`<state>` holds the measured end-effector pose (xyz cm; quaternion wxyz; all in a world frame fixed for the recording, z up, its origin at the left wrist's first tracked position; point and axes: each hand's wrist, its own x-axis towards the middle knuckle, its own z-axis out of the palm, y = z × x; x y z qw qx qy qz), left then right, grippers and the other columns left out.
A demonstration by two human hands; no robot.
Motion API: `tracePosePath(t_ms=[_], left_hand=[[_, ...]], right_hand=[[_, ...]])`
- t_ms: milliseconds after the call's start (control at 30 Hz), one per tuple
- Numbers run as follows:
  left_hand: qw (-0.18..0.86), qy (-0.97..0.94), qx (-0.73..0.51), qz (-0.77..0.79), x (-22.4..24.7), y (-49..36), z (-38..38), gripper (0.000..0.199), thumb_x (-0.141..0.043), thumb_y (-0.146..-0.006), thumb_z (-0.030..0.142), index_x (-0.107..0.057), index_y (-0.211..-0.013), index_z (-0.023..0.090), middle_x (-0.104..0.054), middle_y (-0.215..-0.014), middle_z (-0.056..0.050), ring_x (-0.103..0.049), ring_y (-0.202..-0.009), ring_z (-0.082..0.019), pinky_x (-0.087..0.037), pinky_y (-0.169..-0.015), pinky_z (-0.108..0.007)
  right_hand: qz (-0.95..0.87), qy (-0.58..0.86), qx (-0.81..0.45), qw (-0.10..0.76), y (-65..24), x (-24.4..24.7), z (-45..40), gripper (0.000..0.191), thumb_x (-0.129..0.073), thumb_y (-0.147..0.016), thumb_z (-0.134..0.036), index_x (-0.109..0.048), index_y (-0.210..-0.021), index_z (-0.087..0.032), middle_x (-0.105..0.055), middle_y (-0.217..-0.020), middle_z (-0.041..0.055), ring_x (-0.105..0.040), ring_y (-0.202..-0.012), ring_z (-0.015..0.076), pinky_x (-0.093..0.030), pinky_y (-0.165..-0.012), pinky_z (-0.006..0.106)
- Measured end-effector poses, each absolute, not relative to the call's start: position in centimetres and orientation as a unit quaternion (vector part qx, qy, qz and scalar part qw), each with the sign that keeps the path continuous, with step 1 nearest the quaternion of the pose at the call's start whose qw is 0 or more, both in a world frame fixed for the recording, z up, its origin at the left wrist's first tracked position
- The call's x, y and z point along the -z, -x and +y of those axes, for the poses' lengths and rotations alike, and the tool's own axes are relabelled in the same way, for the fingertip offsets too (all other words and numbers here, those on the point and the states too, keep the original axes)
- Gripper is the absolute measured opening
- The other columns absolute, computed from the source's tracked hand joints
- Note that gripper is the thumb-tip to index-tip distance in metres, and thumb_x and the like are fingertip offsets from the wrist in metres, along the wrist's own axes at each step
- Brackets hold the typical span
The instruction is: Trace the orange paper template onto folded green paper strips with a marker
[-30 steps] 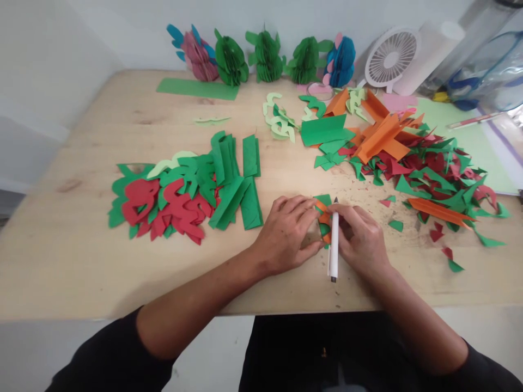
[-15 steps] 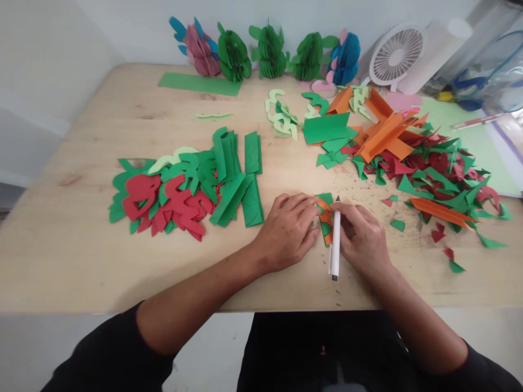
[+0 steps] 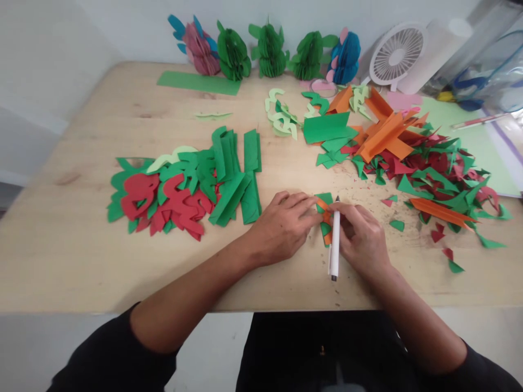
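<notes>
A small orange paper cutout point(image 3: 328, 237) lies on a green paper strip point(image 3: 324, 198) near the front of the table. From the left, my left hand point(image 3: 284, 224) rests palm down with its fingers stretched out, fingertips touching the orange cutout's edge. My right hand point(image 3: 365, 237) grips a white pen point(image 3: 335, 247) and presses at the cutout's right side. The pen's dark tip points away from me, off the paper, and its other end points towards me. Both hands partly cover the cutout and the strip.
Red paper cutouts point(image 3: 180, 209) and folded green strips point(image 3: 252, 198) lie at left. Orange folded paper point(image 3: 386, 136) and a heap of red and green scraps point(image 3: 439, 179) spread at right. Honeycomb paper figures point(image 3: 271, 51) and a white fan point(image 3: 398, 54) stand along the back wall.
My left hand has shifted slightly left, with its thumb now up against the orange cutout. My right hand and the pen have hardly moved.
</notes>
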<state>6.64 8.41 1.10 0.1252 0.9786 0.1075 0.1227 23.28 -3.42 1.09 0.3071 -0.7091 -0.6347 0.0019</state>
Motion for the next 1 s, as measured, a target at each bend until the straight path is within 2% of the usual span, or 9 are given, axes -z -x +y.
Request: tracePosePath(t_ms=[300, 533, 1000], left_hand=[[0.066, -0.987, -0.125, 0.079, -0.82, -6.39, 8.81, 0.035, -0.04, -0.098, 0.017, -0.063, -0.123, 0.022, -0.057, -0.138, -0.013, -0.05, -0.127, -0.029, -0.038, -0.101, -0.046], [0.068, -0.989, -0.106, 0.074, -0.98, -6.34, 9.01, 0.034, -0.04, -0.098, 0.018, -0.061, -0.125, 0.022, -0.055, -0.139, -0.014, -0.049, -0.128, -0.03, -0.038, -0.1, -0.045], [0.104, -0.982, -0.136, 0.076, -0.77, -6.37, 9.31, 0.029, -0.043, -0.092, 0.014, -0.064, -0.113, 0.015, -0.057, -0.138, -0.011, -0.05, -0.126, -0.026, -0.036, -0.101, -0.043]], right_hand=[[-0.631, 0.712, 0.005, 0.308, -23.22, -1.1, -3.5, 0.021, -0.051, -0.086, -0.017, -0.064, -0.103, -0.021, -0.065, -0.073, 0.0024, -0.06, -0.066, 0.0174, -0.048, -0.062, 0.03], [-0.628, 0.71, 0.001, 0.319, -23.2, -1.38, -3.64, 0.019, -0.051, -0.087, -0.019, -0.063, -0.102, -0.02, -0.068, -0.079, 0.0039, -0.061, -0.066, 0.0168, -0.049, -0.062, 0.03], [-0.644, 0.699, 0.009, 0.311, -23.25, -1.19, -3.63, 0.019, -0.051, -0.087, -0.014, -0.063, -0.101, -0.018, -0.069, -0.079, 0.0045, -0.061, -0.065, 0.0158, -0.05, -0.062, 0.028]])
